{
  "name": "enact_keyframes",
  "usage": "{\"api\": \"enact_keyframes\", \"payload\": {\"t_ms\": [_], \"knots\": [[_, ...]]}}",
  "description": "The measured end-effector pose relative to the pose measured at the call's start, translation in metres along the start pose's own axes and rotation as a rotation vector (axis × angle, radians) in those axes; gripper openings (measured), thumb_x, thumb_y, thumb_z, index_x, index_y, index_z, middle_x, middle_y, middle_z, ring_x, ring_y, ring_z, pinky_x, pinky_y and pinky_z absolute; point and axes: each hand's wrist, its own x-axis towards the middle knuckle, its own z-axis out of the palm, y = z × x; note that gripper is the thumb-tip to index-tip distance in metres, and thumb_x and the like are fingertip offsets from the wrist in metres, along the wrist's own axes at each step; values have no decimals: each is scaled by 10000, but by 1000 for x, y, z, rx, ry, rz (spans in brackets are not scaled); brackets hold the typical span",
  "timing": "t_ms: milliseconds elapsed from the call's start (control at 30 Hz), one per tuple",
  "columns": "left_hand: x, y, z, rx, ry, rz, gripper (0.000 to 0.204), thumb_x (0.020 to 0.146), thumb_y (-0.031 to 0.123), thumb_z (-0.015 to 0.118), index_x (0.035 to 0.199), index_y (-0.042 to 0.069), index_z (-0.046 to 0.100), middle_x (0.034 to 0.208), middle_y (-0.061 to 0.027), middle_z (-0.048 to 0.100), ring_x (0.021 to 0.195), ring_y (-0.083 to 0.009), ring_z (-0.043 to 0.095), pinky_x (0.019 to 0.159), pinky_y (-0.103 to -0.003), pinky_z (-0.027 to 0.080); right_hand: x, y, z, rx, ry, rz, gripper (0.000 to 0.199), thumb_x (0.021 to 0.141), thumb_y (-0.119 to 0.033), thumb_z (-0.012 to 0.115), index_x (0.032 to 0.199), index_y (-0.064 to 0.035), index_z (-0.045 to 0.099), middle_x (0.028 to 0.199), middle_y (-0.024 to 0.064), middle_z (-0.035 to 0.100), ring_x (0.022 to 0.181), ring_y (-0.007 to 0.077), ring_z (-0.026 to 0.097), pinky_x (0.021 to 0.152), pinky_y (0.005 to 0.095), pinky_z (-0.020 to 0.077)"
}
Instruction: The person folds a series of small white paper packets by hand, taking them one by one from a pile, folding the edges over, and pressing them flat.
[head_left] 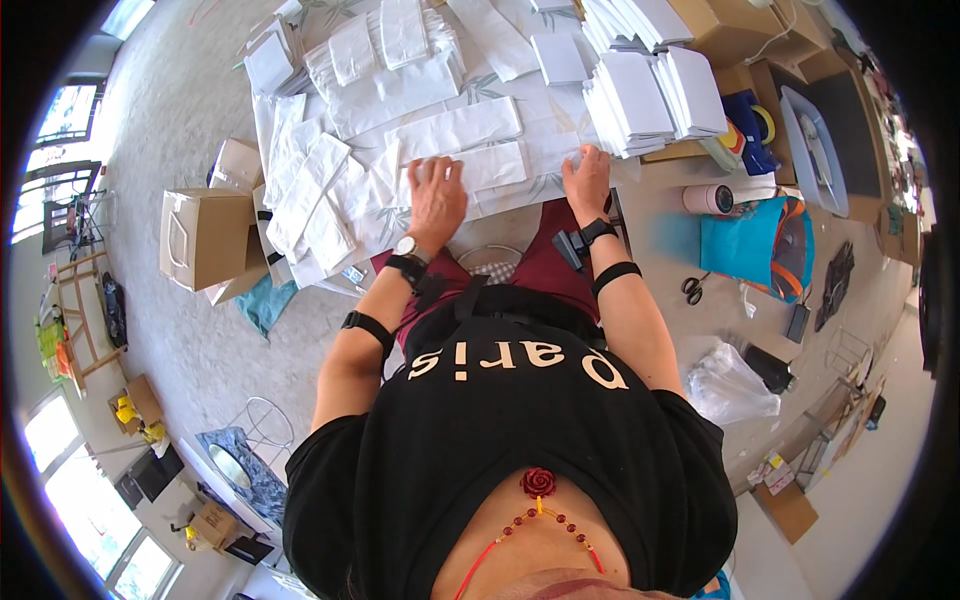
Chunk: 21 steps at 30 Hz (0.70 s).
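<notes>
A long flat white bag or sleeve [490, 168], thin and slightly creased, lies across the near part of the table. My left hand [437, 200] rests over its left end, fingers spread and bent downward, with no grip showing. Farther right, at the table's near edge, my right hand [587, 182] has its fingers slightly curled and the thumb apart; nothing shows in it. Just beyond lies another long white sleeve [455, 125]. A loose heap of similar white sleeves [315, 190] covers the table's left side, hanging partly over the edge.
Neat stacks of folded white sheets [630, 105] stand at the right. More white sleeves [385, 75] are piled at the back. Cardboard boxes [205, 235] sit left of the table. To the right are a pink cup [707, 199], a blue bag [755, 245] and black scissors [693, 290].
</notes>
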Motion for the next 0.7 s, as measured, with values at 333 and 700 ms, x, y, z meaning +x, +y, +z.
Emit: {"api": "enact_keyframes", "payload": {"t_ms": [333, 700], "knots": [[40, 30, 46, -284, -134, -41, 1041, 697, 319, 862, 1559, 49, 344, 1477, -160, 496, 1441, -330, 385, 1190, -576, 213, 2, -4, -5, -22, 40, -16, 453, 863, -167, 760, 1236, -2, 564, 1186, 228, 578, 1141, 413, 573, 937, 485, 521], [56, 35, 47, -292, -218, -38, 1101, 659, 292, 867, 1586, 91, 308, 1414, -128, 548, 1408, -316, 416, 1183, -571, 212, 9, -3, -7, -187, 15, -62, 368, 862, -207, 760, 1130, -14, 597, 1142, 188, 610, 1099, 386, 609, 871, 494, 544]]}}
